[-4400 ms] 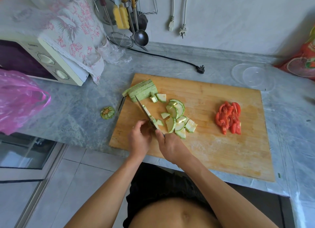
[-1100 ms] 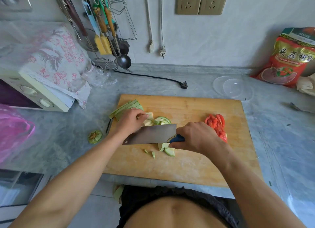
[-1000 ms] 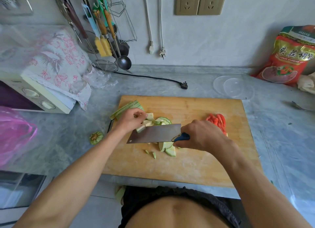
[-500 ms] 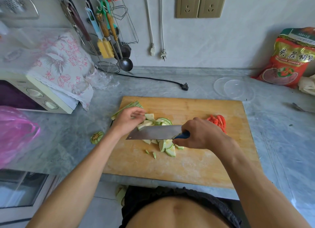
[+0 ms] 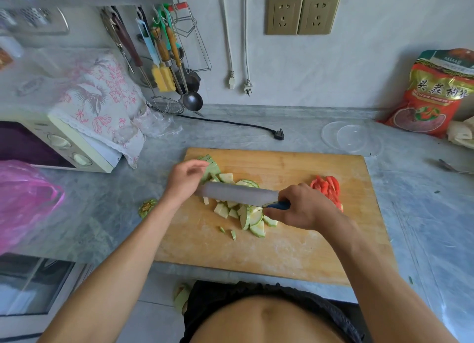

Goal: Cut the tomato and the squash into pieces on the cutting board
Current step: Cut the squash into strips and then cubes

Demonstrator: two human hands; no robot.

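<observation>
While the big wooden cutting board [image 5: 295,245] is covered with green squash pieces [image 5: 246,214] in the middle and red tomato pieces [image 5: 328,189] to the right, a blurry knife [image 5: 236,194] is gripped by the right hand [image 5: 305,209]. Uncut squash strips [image 5: 211,167] seem to be touched by the left hand [image 5: 184,178], fingers curled.

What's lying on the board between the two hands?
In the head view, between the left hand and right hand lie cut squash pieces, with the cleaver blade stretched over them.
</observation>
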